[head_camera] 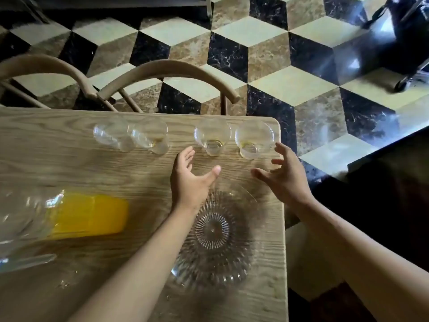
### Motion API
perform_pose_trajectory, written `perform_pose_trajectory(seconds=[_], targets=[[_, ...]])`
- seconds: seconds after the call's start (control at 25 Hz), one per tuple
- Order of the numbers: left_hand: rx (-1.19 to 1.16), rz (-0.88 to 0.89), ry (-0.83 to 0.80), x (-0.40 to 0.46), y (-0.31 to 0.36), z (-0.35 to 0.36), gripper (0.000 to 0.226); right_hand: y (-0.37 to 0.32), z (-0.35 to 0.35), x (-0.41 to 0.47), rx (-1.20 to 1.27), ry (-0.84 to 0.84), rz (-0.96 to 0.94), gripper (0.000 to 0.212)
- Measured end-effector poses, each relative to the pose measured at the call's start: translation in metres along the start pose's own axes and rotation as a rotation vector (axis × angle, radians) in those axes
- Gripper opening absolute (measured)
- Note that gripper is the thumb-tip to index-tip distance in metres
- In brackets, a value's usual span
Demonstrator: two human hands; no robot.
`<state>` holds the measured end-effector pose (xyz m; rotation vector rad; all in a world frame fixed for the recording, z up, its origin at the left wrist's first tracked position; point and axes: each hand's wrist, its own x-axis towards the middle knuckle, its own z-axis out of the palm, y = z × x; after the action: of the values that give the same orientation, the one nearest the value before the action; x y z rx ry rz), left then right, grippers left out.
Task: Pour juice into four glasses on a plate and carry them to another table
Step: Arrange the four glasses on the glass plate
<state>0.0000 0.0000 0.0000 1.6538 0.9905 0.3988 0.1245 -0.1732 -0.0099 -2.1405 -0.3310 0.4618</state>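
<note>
Four clear glasses stand in a row along the far edge of the wooden table (pixel 69 159), all of them beyond the ribbed glass plate (pixel 212 231) and none yet on it: the far-left glass (pixel 111 134) and its neighbour (pixel 151 135) touch or nearly touch, well to the plate's far left, while the third glass (pixel 212 137) sits straight beyond the plate and the fourth glass (pixel 253 138) just to that one's right, near the table's corner. The last two seem to hold only a trace of yellowish liquid at the bottom; the others look empty. The plate lies flat near the table's right edge, close to the person, which suits it as the place where the glasses are to be gathered. The left hand (pixel 190 180) hovers above the plate's far rim, fingers spread and relaxed, holding nothing, aimed at the third glass. The right hand (pixel 282 175) hangs to the plate's far right, fingers splayed wide and empty, beside the fourth glass, as if to take one glass each. The jug of orange juice (pixel 69 214) stands left of the plate, within reach for pouring later. Beyond the table, past the glasses, two curved chair backs (pixel 169 70) show above a cube-patterned tile floor (pixel 278 54).
</note>
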Motion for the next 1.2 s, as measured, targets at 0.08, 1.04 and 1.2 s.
perform_pose_trajectory(seconds=[0.08,1.04,1.2], targets=[[-0.050,-0.002,0.053,0.015,-0.007,0.007,0.081,0.009,0.005,0.013,-0.041,0.006,-0.019,0.092],[-0.164,0.148,-0.023,0.046,-0.005,0.027,0.080,0.012,0.010,0.034,0.119,0.038,-0.234,0.072],[-0.167,0.191,-0.011,0.030,-0.008,0.013,0.081,0.006,0.008,0.026,0.136,0.068,-0.230,0.072]])
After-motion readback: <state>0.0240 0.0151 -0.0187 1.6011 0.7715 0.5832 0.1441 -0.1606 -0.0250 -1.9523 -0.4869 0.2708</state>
